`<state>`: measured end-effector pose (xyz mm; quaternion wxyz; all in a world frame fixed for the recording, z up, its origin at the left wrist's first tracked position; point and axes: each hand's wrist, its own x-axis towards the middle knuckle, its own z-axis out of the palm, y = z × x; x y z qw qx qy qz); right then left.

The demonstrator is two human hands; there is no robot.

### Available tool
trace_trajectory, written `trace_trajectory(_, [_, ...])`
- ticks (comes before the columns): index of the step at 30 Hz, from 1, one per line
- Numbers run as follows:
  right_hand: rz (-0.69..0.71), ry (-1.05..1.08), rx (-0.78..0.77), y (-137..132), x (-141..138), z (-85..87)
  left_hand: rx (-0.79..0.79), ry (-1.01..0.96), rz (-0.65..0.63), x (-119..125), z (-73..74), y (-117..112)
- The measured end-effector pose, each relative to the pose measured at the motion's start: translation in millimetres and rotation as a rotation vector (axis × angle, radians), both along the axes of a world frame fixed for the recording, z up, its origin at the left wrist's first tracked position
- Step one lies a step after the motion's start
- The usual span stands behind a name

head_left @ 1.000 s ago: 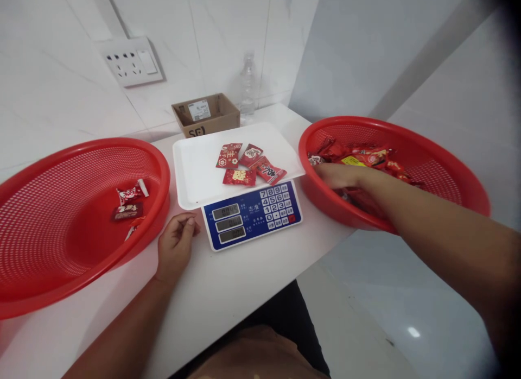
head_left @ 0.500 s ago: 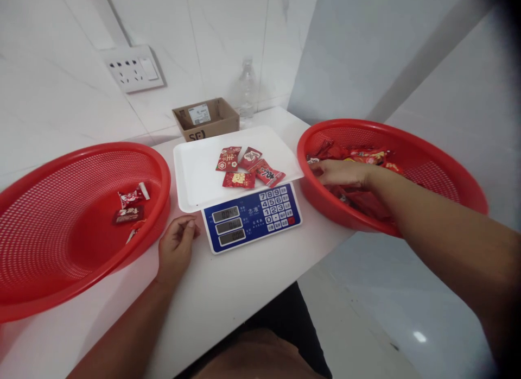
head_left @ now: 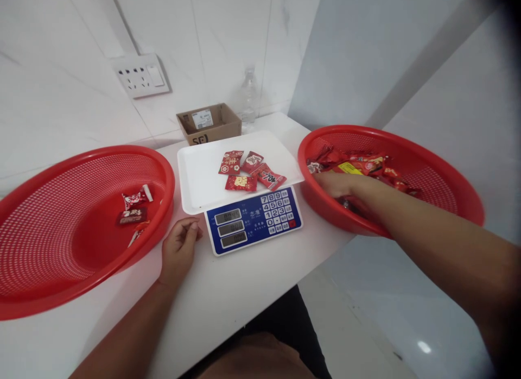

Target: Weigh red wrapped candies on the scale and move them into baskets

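My right hand (head_left: 340, 184) reaches into the right red basket (head_left: 443, 205), among a heap of red candy packets (head_left: 362, 164); its fingertips are buried in the packets, so I cannot see a grip. My left hand (head_left: 179, 248) rests loosely curled on the white table, between the left red basket (head_left: 49, 259) and the blue-faced scale (head_left: 252, 219), holding nothing. Several red packets (head_left: 250, 171) lie on the scale's white tray (head_left: 199, 178). A few packets (head_left: 134, 208) sit in the left basket.
A small open cardboard box (head_left: 209, 124) and a clear plastic bottle (head_left: 248, 99) stand at the back against the tiled wall. A wall socket (head_left: 140, 75) is above. The table edge runs diagonally below the right basket, with grey floor beyond.
My right hand has shifted slightly within the right basket, rummaging among the packets. The left hand has stayed put. The view has drifted a little.
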<state>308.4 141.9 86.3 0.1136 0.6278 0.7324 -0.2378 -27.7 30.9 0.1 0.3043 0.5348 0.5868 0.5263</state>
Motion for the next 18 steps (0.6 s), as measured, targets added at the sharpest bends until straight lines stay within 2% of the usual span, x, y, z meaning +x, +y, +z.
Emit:
trace_trajectory(7, [0.006,0.028,0.067,-3,3,19.4,-0.012,0.002,0.0,-1,0.6,1])
trace_trajectory(13, [-0.133,-0.019,0.425,5,15,22.5,-0.017,0.007,-0.004,-1,-0.3,2])
trace_trajectory(18, [-0.241,0.297,0.68,-1,4,35.6,-0.014,0.01,0.0,-2,-1.8,2])
